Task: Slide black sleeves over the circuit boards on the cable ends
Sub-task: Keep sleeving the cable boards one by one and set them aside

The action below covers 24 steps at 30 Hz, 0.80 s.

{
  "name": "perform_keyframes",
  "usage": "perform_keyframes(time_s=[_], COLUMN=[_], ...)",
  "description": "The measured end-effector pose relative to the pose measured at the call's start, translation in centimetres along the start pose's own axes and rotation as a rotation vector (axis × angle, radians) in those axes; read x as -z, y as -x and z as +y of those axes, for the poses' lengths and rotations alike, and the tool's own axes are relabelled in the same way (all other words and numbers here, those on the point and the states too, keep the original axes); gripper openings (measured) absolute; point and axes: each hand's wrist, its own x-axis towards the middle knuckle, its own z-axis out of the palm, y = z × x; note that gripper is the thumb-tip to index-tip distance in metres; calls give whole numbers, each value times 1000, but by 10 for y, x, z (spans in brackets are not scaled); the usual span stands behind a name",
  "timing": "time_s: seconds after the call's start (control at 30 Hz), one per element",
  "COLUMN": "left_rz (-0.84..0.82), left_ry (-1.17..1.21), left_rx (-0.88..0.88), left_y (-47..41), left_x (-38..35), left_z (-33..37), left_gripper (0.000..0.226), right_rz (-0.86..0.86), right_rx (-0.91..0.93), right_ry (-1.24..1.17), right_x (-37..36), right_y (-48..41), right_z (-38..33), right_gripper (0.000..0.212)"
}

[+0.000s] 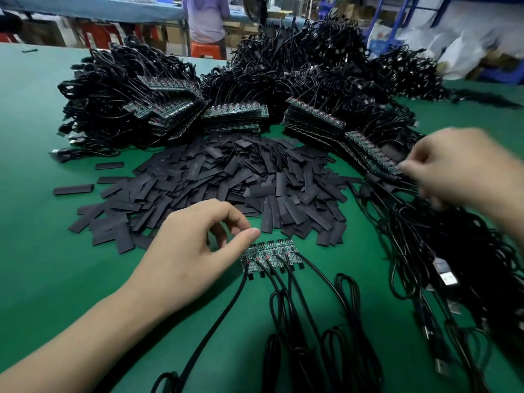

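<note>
The fingers [234,219] of the left hand [192,251] are curling loosely, the thumb tip sitting close to the forefinger with a small gap between them and nothing showing in that gap. Just below and to the right of the thumb tip, a short row of circuit boards [269,256] is lying flat and uncovered on the green table [42,251]. Whether the thumb is touching the row's left end cannot be told. Black cables [283,302] are running from these boards back past the wrist. Just beyond the fingertips, a loose heap of black sleeves [226,177] is spreading across the table.

The fingers [411,165] of the right hand [462,168] are bending, blurred, their tips resting at the near end of a strip of boards [371,154]. Whether they are pinching it cannot be told. Below this hand, more cables are lying tangled, a USB plug [446,275] showing among them. Well beyond both sets of fingertips, cable bundles [283,66] with stacked board strips are standing piled. Farther off, a person [205,18] is sitting on an orange stool [205,49].
</note>
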Motion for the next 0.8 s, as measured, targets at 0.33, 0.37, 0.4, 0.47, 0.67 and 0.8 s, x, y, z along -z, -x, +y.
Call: perform_keyframes(time_s=[0.33,0.37,0.4,0.47,0.67,0.8], left_rz=[-45,-48,-53,-64,-84,-90], left_ry=[-17,-19,-20,-24,-29,-32], left_rx=[-1,-4,-4,-2,-5,0], left_y=[0,0,0,1,2,2], left_x=[0,-1,-1,0,0,1], left_z=[-3,-3,-4,-4,-8,-7], left_gripper=[16,16,16,17,24,27], right_rz=[-176,-163,-136,-74,21,39], right_rx=[99,107,117,123,198,261], right_ry=[395,392,391,408,454,372], right_x=[-62,-65,-67,-72,-86,-83], right_y=[27,28,29,32,31,27], right_z=[-37,-33,-28,-16,21,44], right_gripper=[57,49,41,28,34,39])
